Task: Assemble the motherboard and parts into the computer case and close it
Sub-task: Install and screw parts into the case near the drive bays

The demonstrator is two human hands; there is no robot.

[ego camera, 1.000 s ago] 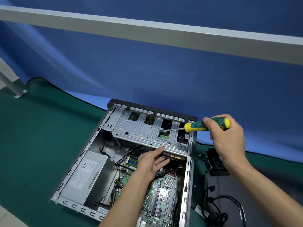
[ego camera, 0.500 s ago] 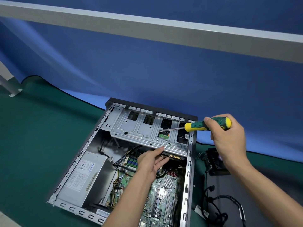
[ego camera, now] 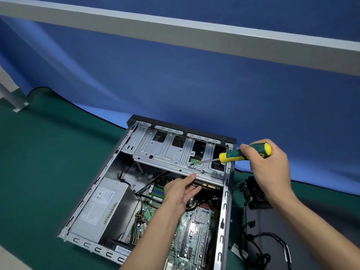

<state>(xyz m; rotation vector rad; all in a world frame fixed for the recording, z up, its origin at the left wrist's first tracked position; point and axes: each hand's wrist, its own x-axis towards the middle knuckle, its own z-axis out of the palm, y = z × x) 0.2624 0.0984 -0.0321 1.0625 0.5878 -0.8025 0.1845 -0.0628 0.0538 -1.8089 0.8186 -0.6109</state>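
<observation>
The screwdriver (ego camera: 231,157) lies nearly level, its long axis running right to left with a slight downward slope — handle at the right over the case wall, tip at the left on a screw (ego camera: 188,165) in the drive cage (ego camera: 167,152). The step in hand appears to be fastening a drive to the cage. The right hand (ego camera: 268,168) holds the handle with fingers and thumb curled fully round it. The left hand (ego camera: 180,191) reaches under the cage's near edge, fingers loosely extended against the drive (ego camera: 208,186) below, thumb on the cage lip; it looks to be propping the drive up.

The next move likely calls for turning the handle while keeping the tip seated and the drive pressed level — a slip would skate the tip across the sheet metal.

The computer case (ego camera: 224,211) lies open on the green desk (ego camera: 48,172), with motherboard (ego camera: 194,240) and power supply (ego camera: 101,207) already inside. A fan (ego camera: 253,191) and loose cables (ego camera: 259,246) wait at the right.
</observation>
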